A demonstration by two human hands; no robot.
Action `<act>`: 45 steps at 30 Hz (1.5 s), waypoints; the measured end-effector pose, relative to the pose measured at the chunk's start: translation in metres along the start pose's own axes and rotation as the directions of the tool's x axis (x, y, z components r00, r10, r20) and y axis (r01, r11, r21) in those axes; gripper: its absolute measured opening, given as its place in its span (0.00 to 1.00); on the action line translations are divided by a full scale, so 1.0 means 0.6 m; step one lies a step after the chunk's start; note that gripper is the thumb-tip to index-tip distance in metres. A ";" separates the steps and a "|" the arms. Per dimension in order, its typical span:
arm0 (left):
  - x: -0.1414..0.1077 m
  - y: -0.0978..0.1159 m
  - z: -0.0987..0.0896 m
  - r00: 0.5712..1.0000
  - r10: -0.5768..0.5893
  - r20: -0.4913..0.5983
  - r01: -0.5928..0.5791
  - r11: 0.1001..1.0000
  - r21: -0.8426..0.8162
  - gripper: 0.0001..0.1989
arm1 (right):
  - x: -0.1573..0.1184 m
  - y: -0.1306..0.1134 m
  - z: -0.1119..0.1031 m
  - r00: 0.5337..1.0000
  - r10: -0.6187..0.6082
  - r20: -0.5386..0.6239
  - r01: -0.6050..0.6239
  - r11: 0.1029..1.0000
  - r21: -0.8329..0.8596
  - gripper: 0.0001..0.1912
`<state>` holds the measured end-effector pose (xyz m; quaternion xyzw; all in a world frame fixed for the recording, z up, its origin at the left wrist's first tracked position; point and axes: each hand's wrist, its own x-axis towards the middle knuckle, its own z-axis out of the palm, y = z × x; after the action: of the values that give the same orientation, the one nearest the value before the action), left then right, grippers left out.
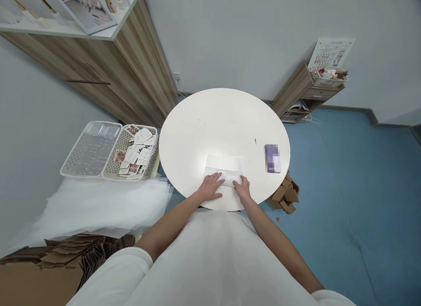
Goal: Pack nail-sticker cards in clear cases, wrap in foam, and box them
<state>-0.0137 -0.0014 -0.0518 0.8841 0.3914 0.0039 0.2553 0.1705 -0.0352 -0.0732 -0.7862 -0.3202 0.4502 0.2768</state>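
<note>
A thin, translucent white sheet [224, 161] lies near the front edge of the round white table [210, 121]. Its near part is folded over into a flat strip [226, 178], and what lies inside, if anything, is hard to make out. My left hand [210, 187] rests on the left end of this strip with fingers spread and thumb apart. At the right end, my right hand [242, 188] has its thumb on the strip and its fingers curled at the edge, closed on the sheet.
A phone with a blurred screen [272, 158] lies at the table's right. To the left stand a basket of printed cards [154, 143], a basket of clear plastic cases [67, 165], stacked translucent sheets [108, 203] and flattened cardboard [42, 279]. Cardboard boxes [286, 194] sit on the floor at right.
</note>
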 end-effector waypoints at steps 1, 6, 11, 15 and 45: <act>0.001 -0.001 0.001 1.000 0.002 0.010 -0.002 1.000 0.013 0.32 | 0.001 -0.009 -0.002 0.999 0.051 -0.015 -0.050 0.998 0.028 0.33; 0.003 -0.005 0.002 1.000 0.002 0.026 -0.003 0.999 0.051 0.32 | 0.014 -0.039 -0.027 0.986 0.124 0.110 -0.131 0.990 0.058 0.28; 0.003 -0.004 0.005 0.999 -0.009 0.032 0.007 0.998 0.064 0.34 | 0.021 -0.050 -0.037 0.975 0.018 0.221 -0.027 0.999 0.036 0.17; 0.001 -0.004 0.008 0.999 0.024 0.027 -0.026 0.997 0.072 0.37 | 0.024 -0.047 -0.033 0.984 -0.021 0.179 0.019 1.000 0.012 0.16; -0.030 0.005 0.014 0.997 0.078 0.018 -0.077 0.996 -0.042 0.26 | 0.004 -0.025 -0.010 0.860 -0.400 0.316 0.507 0.743 -0.437 0.30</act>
<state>-0.0225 -0.0194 -0.0545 0.8931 0.3542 0.0131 0.2769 0.1727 -0.0247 -0.0609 -0.6784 -0.6353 0.3460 0.1285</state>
